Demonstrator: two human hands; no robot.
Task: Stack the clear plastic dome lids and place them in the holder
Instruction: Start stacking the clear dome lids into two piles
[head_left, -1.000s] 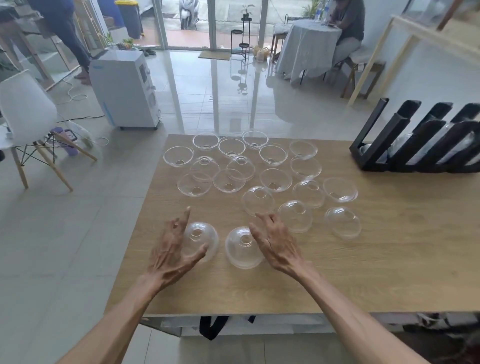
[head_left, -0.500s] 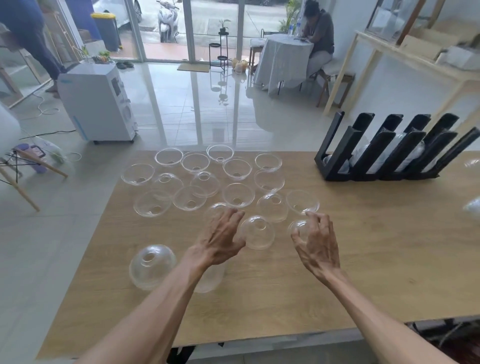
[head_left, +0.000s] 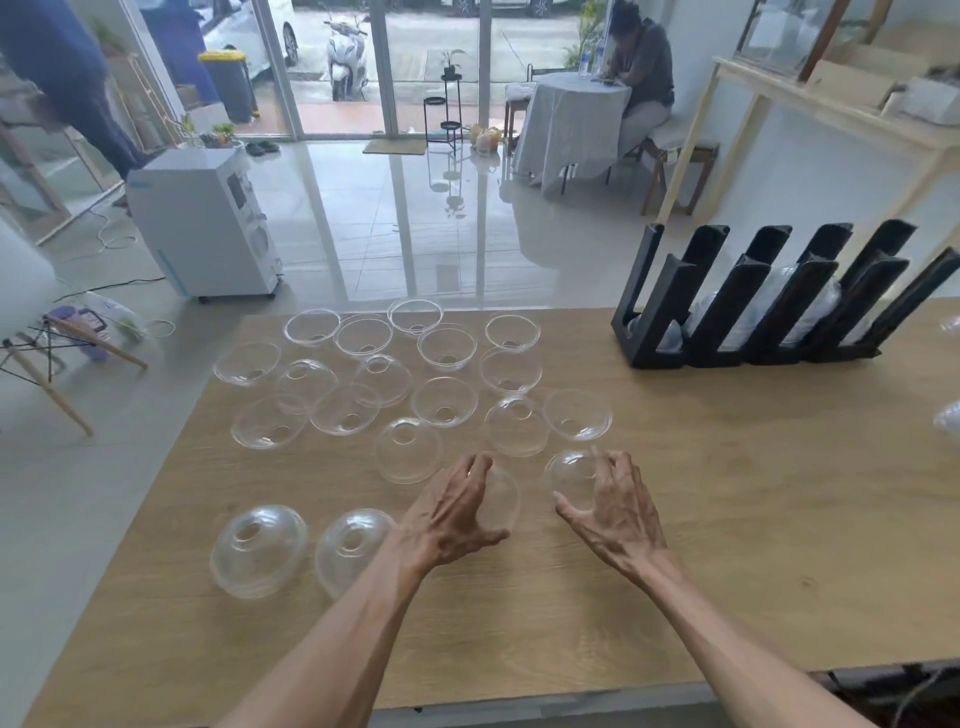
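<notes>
Left hand (head_left: 457, 512) fingers curl around one lid (head_left: 501, 499); right hand (head_left: 615, 506) fingers cup another lid (head_left: 569, 475) on the bench (head_left: 727, 519).

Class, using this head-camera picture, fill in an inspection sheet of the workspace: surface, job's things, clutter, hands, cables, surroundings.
Surface: wooden table, bare at the near and right side.
Job's things: many clear dome lids spread over the far left part, some hole-up, some rim-up; two stacks near the left edge; black holder at the far right with clear lids in its slots.
Clutter: nothing seen on the table besides lids and holder.
Hands: left hand cupped over a lid; right hand curled round another lid; whether either is lifted, cannot tell.
Cables: cords on the floor at left.
Surroundings: white appliance, seated person at a covered table, glass doors.
</notes>
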